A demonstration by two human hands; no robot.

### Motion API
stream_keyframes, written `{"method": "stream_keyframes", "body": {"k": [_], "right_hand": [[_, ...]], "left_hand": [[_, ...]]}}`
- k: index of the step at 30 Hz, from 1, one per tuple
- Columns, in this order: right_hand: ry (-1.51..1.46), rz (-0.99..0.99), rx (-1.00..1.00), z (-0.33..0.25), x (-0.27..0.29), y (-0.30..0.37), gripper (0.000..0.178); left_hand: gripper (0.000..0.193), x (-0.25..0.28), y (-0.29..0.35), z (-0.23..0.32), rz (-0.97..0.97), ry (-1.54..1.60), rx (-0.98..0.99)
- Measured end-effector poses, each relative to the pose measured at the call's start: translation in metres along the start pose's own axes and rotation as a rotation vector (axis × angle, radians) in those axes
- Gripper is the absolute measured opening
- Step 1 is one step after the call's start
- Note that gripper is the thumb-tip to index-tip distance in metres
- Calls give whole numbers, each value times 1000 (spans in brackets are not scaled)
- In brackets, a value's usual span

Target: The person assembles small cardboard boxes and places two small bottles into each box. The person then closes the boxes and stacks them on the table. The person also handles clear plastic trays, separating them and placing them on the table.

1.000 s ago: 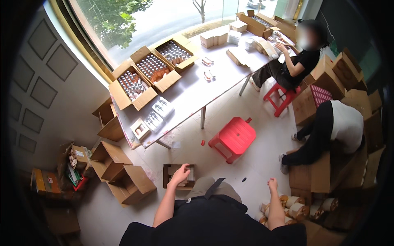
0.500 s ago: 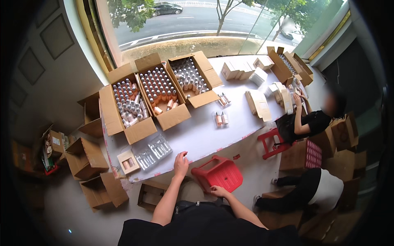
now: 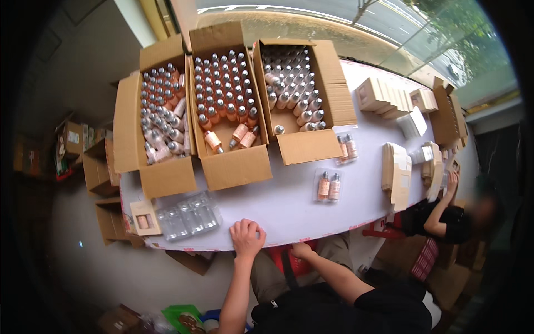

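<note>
My left hand (image 3: 248,237) lies on the near edge of the white table (image 3: 267,217), fingers loosely spread and holding nothing. My right hand (image 3: 302,251) is low at the table's edge, fingers curled at the red plastic stool (image 3: 298,265), which shows between my thighs; its fingertips are partly hidden. Left of my left hand lies a clear plastic tray (image 3: 189,216) with moulded hollows. Beside that is a cream box (image 3: 144,218) with a window showing a pink bottle. Farther right, a clear tray (image 3: 329,186) holds two silver-capped pink bottles.
Three open cartons of bottles, left (image 3: 167,178), middle (image 3: 239,172) and right (image 3: 308,147), line the far side. Another paired tray (image 3: 346,148) lies nearby. Cream boxes (image 3: 396,172) stand at right, where a co-worker (image 3: 445,214) sits handling something. Empty cartons (image 3: 114,222) stand at left.
My view has shifted closer to the table. My left hand has come down onto its edge. The red stool now shows between my thighs, with my right hand still at it.
</note>
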State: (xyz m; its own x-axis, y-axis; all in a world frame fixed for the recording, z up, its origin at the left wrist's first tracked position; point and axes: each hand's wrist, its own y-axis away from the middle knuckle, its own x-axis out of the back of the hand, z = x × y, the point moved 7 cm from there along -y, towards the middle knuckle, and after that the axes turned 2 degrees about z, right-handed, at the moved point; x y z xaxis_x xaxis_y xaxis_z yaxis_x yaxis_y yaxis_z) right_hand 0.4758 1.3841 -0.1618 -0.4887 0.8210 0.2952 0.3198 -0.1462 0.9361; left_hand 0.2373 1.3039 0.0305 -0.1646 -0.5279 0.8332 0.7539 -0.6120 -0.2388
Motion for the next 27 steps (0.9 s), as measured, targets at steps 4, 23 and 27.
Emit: {"method": "stream_keyframes", "body": {"k": [4, 23, 27], "right_hand": [[220, -15, 96, 27, -5, -84, 39], [387, 51, 92, 110, 1, -175, 49], [347, 95, 108, 102, -3, -188, 51]], "left_hand": [[18, 7, -27, 19, 87, -55, 137], [18, -20, -6, 9, 108, -225, 196], [17, -17, 2, 11, 128, -259, 185]]}}
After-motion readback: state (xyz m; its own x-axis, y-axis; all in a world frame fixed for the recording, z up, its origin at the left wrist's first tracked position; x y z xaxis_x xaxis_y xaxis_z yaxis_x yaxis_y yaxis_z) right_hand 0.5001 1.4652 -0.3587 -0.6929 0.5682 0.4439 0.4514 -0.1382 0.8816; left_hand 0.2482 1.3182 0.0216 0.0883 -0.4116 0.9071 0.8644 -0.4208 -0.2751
